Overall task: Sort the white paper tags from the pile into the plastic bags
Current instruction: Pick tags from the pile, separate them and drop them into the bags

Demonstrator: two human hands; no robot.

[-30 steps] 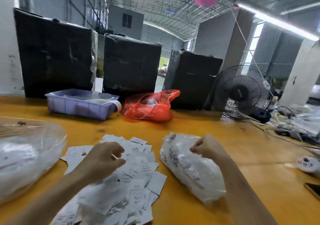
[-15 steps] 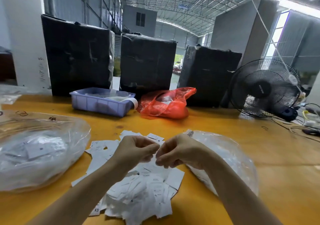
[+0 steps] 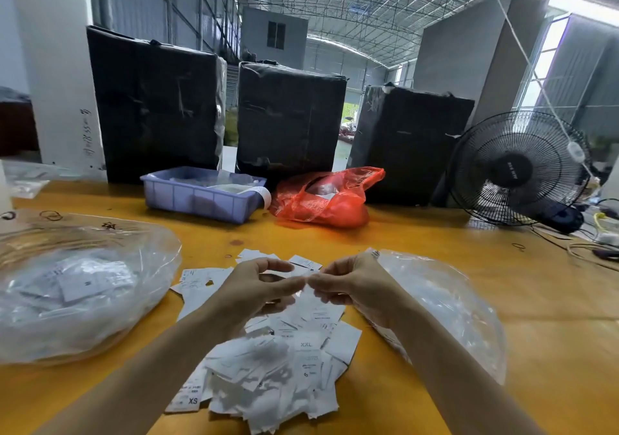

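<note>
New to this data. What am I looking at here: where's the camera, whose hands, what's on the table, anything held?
There is no robot. A person wears one wide-angle camera on the head, looking forward and down, so the arms entering from below are their own. The left hand and right hand meet above a pile of white paper tags on the yellow table; their fingertips seem to pinch something small between them, too blurred to identify. A clear plastic bag holding tags lies left, and another clear bag lies right. Behind are a purple tray, a red bag, black wrapped boxes and a fan.
</note>
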